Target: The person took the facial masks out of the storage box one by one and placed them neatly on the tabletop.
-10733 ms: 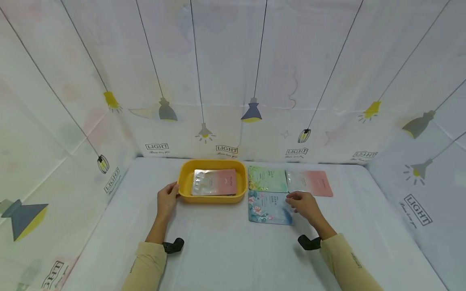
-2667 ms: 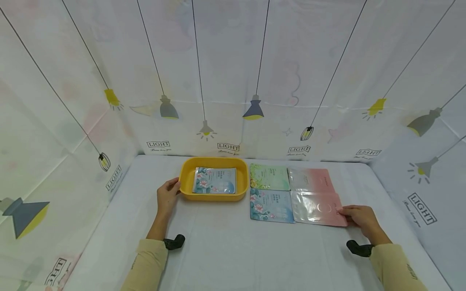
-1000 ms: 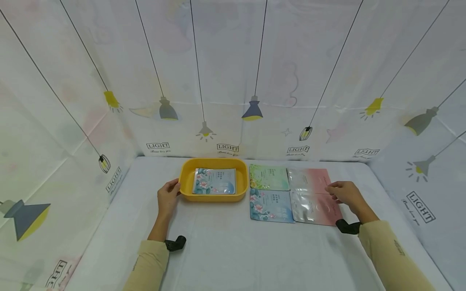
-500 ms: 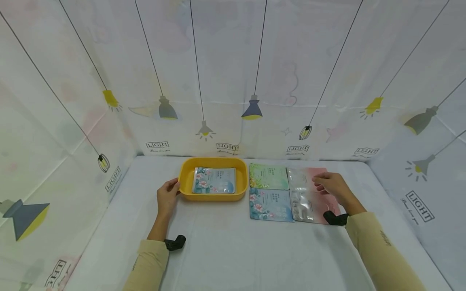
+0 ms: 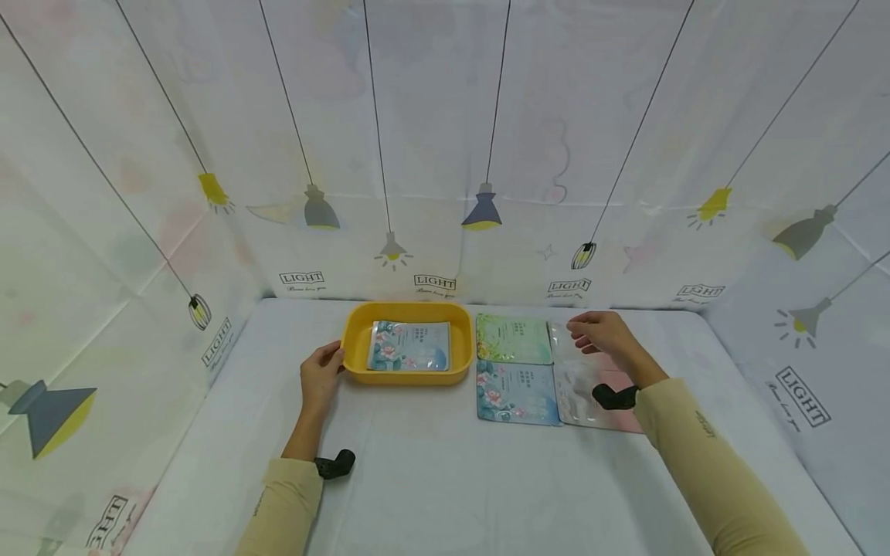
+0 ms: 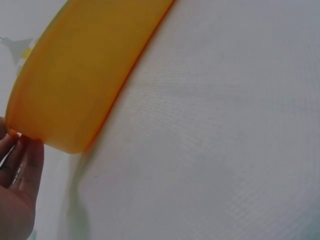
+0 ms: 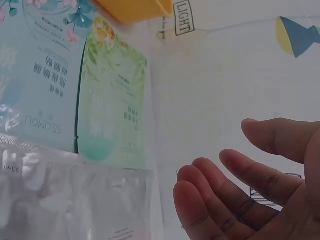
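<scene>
Left hand pinches the rim of the yellow tray, blue packet lying inside. Right hand holds nothing, fingers loosely bent, over pink packets on the counter. Risk: should the right wrist camera dip, it could drag the packets askew.

- One yellow tray, just the one!
- Blue floral sachets: two showing, one in the tray, one on the table.
- A single green floral sachet.
- Pink-and-silver sachets, two of them, so that's five sachets in sight!
- One left hand, one right hand.
- Two black wrist cameras, two beige sleeves.
- And up on the backdrop, seven LIGHT labels!
</scene>
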The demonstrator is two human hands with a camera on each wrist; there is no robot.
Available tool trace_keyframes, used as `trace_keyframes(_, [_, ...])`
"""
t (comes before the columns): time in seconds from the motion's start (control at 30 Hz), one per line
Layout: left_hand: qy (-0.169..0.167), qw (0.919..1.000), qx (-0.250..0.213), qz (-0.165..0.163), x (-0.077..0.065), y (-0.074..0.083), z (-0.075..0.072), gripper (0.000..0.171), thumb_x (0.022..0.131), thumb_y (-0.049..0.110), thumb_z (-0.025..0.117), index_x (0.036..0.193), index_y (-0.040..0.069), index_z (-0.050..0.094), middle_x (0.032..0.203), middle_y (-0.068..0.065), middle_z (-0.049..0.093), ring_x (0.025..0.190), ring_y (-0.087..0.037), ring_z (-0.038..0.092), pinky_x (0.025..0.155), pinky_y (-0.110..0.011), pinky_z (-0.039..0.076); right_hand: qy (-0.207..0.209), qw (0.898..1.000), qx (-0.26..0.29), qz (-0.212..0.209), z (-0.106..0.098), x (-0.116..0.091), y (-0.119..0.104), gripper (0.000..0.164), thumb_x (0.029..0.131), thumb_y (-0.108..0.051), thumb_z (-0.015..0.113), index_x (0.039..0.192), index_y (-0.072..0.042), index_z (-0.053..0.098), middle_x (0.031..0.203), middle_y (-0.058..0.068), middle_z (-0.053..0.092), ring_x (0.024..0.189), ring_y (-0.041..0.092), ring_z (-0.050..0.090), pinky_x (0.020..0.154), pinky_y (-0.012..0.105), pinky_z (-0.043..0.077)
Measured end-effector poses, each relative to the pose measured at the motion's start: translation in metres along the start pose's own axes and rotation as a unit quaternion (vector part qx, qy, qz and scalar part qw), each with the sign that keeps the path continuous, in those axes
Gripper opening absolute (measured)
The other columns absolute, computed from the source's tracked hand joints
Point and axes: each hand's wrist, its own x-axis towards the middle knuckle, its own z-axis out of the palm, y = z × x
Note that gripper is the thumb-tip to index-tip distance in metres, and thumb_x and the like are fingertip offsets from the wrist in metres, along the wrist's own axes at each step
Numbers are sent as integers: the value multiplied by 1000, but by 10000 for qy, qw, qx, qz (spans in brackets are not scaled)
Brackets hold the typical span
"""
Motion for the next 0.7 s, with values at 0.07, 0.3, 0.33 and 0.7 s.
trace_keyframes(0.07, [11, 10000, -16, 0, 0, 0, 0, 35, 101, 21, 54, 130, 2, 58, 130, -15, 61, 113, -28, 63, 85, -18, 56, -38, 10000, 1, -81, 4, 1, -6, 48, 101, -32, 49, 134, 3, 52, 130, 27, 56, 105, 32, 63, 89, 36, 58])
trace_keyframes(0.3, [11, 10000, -86, 48, -1, 1, 0, 35, 101, 21, 54, 129, 1, 58, 130, -16, 61, 114, -30, 62, 82, -14, 56, -147, 9992, 117, -351, 15, 8, -29, 45, 101, -28, 52, 133, 4, 52, 127, 27, 58, 103, 33, 64, 86, 36, 59])
trace_keyframes(0.33, [8, 10000, -85, 45, -1, 2, 0, 35, 101, 21, 54, 130, 1, 58, 130, -16, 60, 114, -29, 62, 82, -14, 56, -163, 9991, 111, -364, 17, 9, -33, 44, 100, -27, 52, 132, 3, 53, 126, 27, 59, 101, 32, 65, 85, 35, 60])
trace_keyframes(0.7, [2, 9999, -109, 73, -2, 1, 0, 36, 100, 22, 55, 130, 2, 57, 130, -15, 61, 114, -29, 62, 88, -22, 57, -332, 9986, 9, -417, 42, 18, -66, 40, 100, -27, 54, 129, 0, 56, 121, 22, 61, 93, 26, 64, 89, 40, 58])
